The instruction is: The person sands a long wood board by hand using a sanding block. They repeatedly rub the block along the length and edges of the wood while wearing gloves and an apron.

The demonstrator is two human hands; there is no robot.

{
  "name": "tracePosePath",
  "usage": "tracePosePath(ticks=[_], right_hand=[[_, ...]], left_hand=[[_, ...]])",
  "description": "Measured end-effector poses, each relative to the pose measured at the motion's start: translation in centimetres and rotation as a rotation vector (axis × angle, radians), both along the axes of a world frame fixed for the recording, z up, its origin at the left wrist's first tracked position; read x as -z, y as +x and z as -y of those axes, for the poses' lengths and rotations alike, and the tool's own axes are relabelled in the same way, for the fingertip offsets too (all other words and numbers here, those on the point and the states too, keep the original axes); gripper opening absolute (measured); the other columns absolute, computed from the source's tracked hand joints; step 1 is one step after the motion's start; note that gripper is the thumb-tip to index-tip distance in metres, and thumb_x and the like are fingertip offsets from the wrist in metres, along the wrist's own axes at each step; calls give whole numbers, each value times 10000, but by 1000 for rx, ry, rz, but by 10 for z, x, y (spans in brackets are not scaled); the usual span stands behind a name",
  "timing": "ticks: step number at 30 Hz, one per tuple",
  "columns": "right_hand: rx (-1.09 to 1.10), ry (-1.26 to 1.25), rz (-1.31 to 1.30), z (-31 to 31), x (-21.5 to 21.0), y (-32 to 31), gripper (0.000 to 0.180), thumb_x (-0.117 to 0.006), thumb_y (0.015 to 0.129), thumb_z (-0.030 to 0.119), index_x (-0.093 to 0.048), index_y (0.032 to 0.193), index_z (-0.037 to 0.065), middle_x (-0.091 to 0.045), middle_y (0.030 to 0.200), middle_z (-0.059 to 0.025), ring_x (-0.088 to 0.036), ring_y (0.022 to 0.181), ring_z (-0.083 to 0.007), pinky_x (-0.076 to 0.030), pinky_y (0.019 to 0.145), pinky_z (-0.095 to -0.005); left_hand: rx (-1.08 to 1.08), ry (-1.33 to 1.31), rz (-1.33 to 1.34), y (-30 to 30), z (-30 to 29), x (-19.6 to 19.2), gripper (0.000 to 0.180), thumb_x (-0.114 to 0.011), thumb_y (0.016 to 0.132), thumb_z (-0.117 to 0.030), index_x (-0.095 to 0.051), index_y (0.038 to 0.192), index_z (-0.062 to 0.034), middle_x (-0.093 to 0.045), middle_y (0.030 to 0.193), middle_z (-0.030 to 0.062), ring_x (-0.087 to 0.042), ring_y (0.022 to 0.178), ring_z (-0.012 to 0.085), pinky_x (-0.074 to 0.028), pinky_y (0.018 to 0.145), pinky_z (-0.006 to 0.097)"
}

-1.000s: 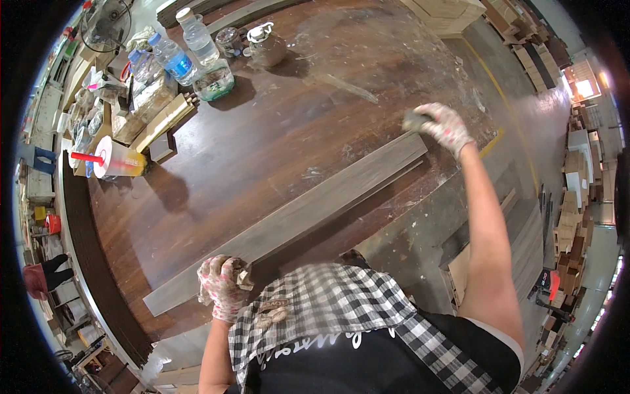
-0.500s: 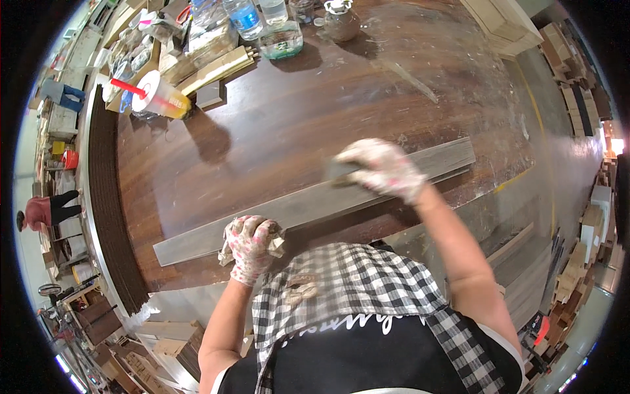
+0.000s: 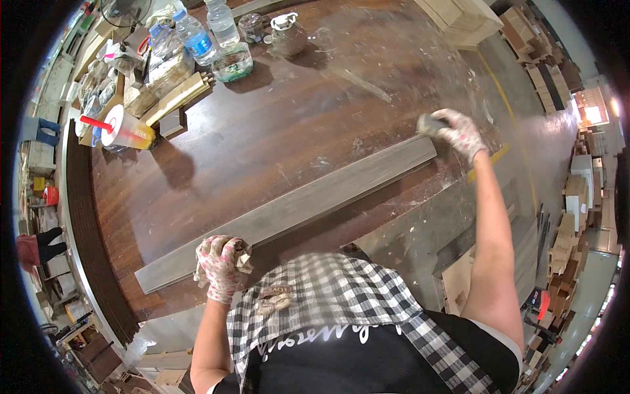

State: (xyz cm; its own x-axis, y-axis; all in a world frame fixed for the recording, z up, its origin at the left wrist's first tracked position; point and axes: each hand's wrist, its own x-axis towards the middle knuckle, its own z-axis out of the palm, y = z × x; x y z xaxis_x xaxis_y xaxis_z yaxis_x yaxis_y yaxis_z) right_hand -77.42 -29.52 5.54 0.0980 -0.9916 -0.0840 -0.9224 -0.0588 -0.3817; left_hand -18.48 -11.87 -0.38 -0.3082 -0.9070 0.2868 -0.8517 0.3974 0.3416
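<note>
Grey plank [image 3: 289,213] is lying diagonally mid-frame | left hand [image 3: 220,268], lower left, is clutching crumpled cloth [image 3: 243,257] near its edge, perhaps for steadying | right hand [image 3: 462,134], upper right, is pinching dark block [image 3: 430,124] by its end | bottles [image 3: 195,41] are standing upper left, seemingly out of the way

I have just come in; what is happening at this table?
The gloved right hand holds a small grey block at the right end of a long grey wooden board. The board lies on a brown table. The gloved left hand, near the board's other end, grips what looks like a crumpled cloth.
</note>
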Motion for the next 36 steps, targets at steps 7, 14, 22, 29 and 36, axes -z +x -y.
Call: tracePosePath(ticks=[7,14,22,29,36], right_hand=[[1,90,268,-4,-2,58,427,-708,761,-3,-668,1183,41,-692,1194,-105,-638,1152,-243,-472,1036,-361],[-299,-15,399,-37,27,206,378,-781,729,91,-690,1091,39,-685,1083,-128,-651,1049,-306,-503,948,-398],[-811,-141,503,-64,45,466,375,-776,759,190,-686,1107,82,-684,1074,-134,-644,1037,-330,-514,933,-424],[-990,-153,598,-86,59,640,330,-719,809,221,-655,1107,95,-642,996,-126,-615,989,-331,-497,866,-453],[-634,-57,312,-63,30,395,437,-793,759,142,-675,1178,99,-690,1197,-121,-633,1144,-313,-480,1017,-417]], left_hand=[[-35,-52,54,9,-5,-2,407,-754,613,-251,-672,1001,-158,-646,1006,58,-605,971,321,-442,870,495],[-217,-96,35,17,-37,-5,319,-807,719,-175,-680,1010,-139,-680,1037,53,-622,968,315,-461,889,476],[-168,-105,-111,46,-65,30,468,-813,672,-260,-699,1117,-169,-656,1214,63,-575,1217,288,-485,933,460],[-53,-55,-16,54,-67,66,442,-813,690,-371,-705,1062,-158,-626,1188,67,-576,1145,329,-480,915,483],[-98,-99,-108,61,-71,46,261,-764,791,-256,-715,1037,-180,-652,1251,34,-589,1206,248,-513,941,456]])
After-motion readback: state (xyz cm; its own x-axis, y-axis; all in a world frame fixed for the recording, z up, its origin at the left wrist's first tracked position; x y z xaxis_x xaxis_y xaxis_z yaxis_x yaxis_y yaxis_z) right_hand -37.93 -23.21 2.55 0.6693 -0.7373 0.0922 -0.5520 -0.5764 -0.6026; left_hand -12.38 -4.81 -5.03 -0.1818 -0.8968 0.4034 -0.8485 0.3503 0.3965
